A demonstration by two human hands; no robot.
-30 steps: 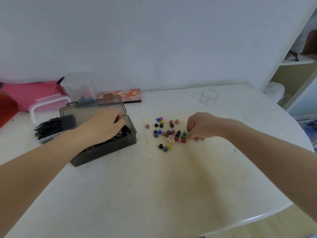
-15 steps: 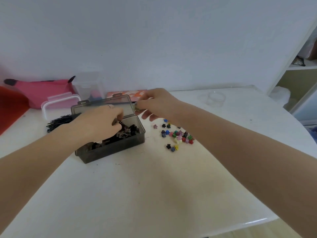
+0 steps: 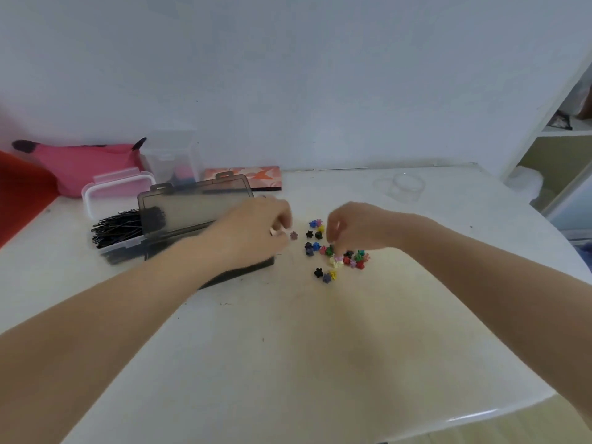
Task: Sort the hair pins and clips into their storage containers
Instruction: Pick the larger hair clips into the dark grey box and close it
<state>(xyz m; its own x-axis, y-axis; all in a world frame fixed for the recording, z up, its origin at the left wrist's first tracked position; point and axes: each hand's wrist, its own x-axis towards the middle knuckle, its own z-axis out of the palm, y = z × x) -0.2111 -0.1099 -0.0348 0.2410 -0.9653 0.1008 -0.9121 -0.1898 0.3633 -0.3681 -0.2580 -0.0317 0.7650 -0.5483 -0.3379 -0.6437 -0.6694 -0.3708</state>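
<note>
Several small coloured flower clips (image 3: 339, 254) lie scattered on the white table (image 3: 288, 363). My right hand (image 3: 355, 229) hovers over them, its fingers curled down, with the tips at a dark green clip (image 3: 330, 250); a grip is not visible. My left hand (image 3: 256, 229) is blurred above the right end of the dark smoky box (image 3: 243, 272), whose lid (image 3: 195, 206) stands open. Its fingers are curled beside a lone mauve clip (image 3: 293, 234). Black hair pins (image 3: 117, 230) fill a clear tub left of the box.
A pink-lidded tub (image 3: 118, 190), a pink pouch (image 3: 83, 161), a clear container (image 3: 173, 161) and an orange card (image 3: 243, 176) line the wall. A small round clear pot (image 3: 408, 187) stands at the back right. The table's edge curves on the right and front.
My right hand has gone from the dark box back right to the clip pile. My left hand has slid right, out of the box toward the mauve clip.
</note>
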